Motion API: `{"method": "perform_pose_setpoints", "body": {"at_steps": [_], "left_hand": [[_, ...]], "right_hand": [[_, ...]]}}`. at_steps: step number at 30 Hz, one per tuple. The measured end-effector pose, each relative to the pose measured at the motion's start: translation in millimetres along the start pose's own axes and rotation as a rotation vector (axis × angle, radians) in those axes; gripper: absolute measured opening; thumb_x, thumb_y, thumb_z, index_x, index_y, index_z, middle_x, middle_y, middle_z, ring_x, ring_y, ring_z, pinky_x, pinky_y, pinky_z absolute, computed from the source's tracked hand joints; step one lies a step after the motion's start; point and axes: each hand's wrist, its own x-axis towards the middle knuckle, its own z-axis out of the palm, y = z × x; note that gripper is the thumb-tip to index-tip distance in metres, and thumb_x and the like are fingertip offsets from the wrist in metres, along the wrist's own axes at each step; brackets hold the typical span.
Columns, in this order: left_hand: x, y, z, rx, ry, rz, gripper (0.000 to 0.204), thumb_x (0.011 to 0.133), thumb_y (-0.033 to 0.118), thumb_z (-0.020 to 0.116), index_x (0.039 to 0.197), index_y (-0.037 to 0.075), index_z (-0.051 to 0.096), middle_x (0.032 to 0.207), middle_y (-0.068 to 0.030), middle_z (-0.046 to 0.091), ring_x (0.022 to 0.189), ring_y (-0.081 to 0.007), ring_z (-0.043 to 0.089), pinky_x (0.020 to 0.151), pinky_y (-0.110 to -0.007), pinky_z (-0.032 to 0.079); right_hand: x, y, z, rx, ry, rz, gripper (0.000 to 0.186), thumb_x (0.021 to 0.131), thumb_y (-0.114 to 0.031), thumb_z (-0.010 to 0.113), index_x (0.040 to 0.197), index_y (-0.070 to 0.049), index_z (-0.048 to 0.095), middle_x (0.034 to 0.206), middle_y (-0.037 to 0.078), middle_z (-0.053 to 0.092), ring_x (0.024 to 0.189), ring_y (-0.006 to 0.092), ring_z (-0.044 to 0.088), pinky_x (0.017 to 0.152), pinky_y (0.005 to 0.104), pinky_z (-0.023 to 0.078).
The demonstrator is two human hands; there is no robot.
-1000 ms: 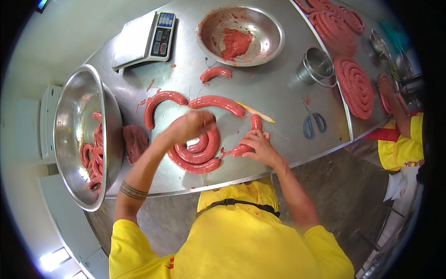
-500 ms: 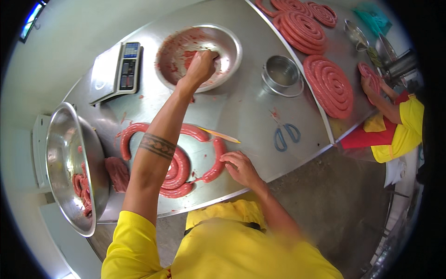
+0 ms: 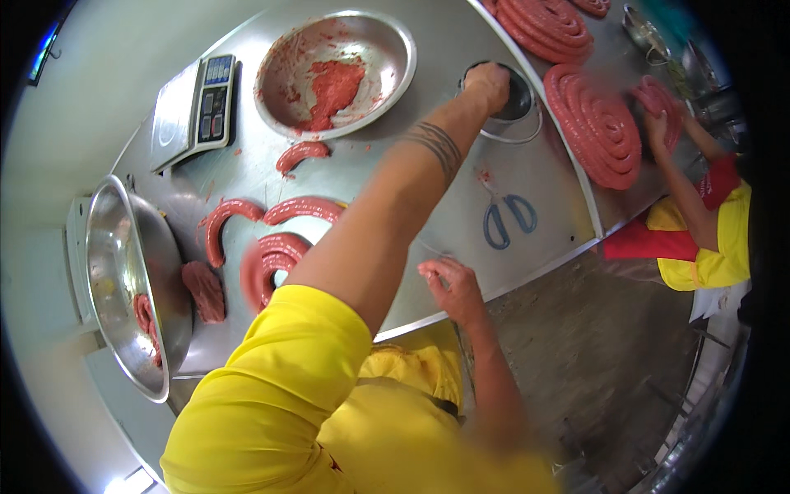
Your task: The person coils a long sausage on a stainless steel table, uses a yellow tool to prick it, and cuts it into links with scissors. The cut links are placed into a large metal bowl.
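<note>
My left hand (image 3: pixel 489 86) reaches across the table into a small round metal pot (image 3: pixel 518 103). Its knuckles are up and the fingers curl down; whatever they hold is hidden. Nearer to me, my right hand (image 3: pixel 451 286) hovers by the table's edge, fingers loosely bent and apart, nothing visible in them. Under my left arm lies a partly hidden coil of raw sausage (image 3: pixel 278 247). Two curved sausage lengths, one at the left (image 3: pixel 216 235) and one behind the coil (image 3: pixel 300 207), lie around it. A short sausage piece (image 3: pixel 303 154) rests below the large meat-smeared bowl (image 3: pixel 271 103).
Blue-handled scissors (image 3: pixel 508 221) lie right of my arm. A scale (image 3: pixel 193 115) stands at the back left. A tilted metal bowl (image 3: pixel 169 280) is at the left, beside a dark red lump (image 3: pixel 204 292). Large sausage coils (image 3: pixel 594 123) and a co-worker's hands (image 3: pixel 658 128) are at the right.
My left hand has left the meat bowl and moved right into the metal pot. My right hand has come away from the sausage. The whole view has shifted slightly.
</note>
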Motion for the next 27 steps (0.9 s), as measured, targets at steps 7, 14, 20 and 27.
{"method": "perform_pose_setpoints", "body": {"at_steps": [7,14,20,27], "left_hand": [[-136.1,-84.2,-65.2,-0.341,0.493,0.179,0.020,0.083,0.020,0.074,0.089,0.001,0.074,0.075,-0.0204,0.069,0.073,-0.0347,0.071,0.069,-0.046,0.054],[-523.9,-228.2,-12.9,-0.059,0.143,-0.852,0.037,0.091,0.027,0.070,0.111,-0.004,0.063,0.097,-0.0295,0.069,0.092,-0.0464,0.067,0.080,-0.053,0.051],[-611.9,-222.6,55.8,-0.827,0.262,-1.152,0.044,0.098,0.036,0.067,0.108,-0.007,0.069,0.092,-0.0145,0.072,0.083,-0.0219,0.067,0.074,-0.036,0.053],[-621.0,-157.4,79.2,-2.037,0.480,-1.012,0.030,0.106,0.030,0.057,0.115,0.002,0.062,0.103,-0.0105,0.068,0.095,-0.0208,0.067,0.087,-0.038,0.056]], "right_hand": [[35.8,21.4,12.5,0.064,-0.083,0.070,0.014,0.093,-0.005,0.063,0.103,-0.001,0.071,0.097,0.016,0.073,0.089,0.0319,0.071,0.074,0.0382,0.056],[115.5,28.0,70.7,-0.299,-0.032,-0.138,0.021,0.086,-0.007,0.073,0.106,-0.003,0.070,0.095,0.011,0.070,0.083,0.0273,0.067,0.075,0.0379,0.053],[149.9,26.1,102.8,-0.525,-0.125,-0.297,0.038,0.081,-0.009,0.076,0.117,-0.005,0.065,0.113,0.014,0.063,0.108,0.0361,0.059,0.090,0.0454,0.049],[145.2,22.1,73.7,-0.734,-0.151,-0.190,0.028,0.086,-0.003,0.065,0.114,-0.003,0.061,0.113,0.018,0.061,0.109,0.0379,0.057,0.091,0.0488,0.047]]}}
